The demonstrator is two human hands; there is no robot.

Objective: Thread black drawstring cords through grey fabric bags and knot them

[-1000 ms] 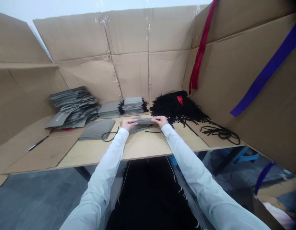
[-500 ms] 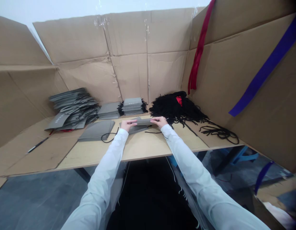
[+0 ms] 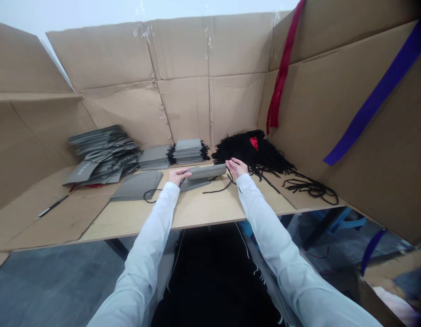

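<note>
Beside the grey bag, open fingers

Cardboard walls with a hanging red ribbon and purple strip, black pen on the left.

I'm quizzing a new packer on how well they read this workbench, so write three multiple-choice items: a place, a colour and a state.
1. Where is the pile of black cords?
A) Under the table
B) On the table, beyond the right hand
C) On the stacked gray bags

2. What colour is the strip hanging down the cardboard wall?
A) Green
B) Yellow
C) Red

3. How do the right hand's fingers stand at the end of the gray bag?
A) Clenched in a fist
B) Spread open
C) Hidden inside the bag

Answers:
1 B, the cords lie on the tabletop past that hand.
2 C, the strip shows red.
3 B, the fingers stand apart, uncurled.
</note>
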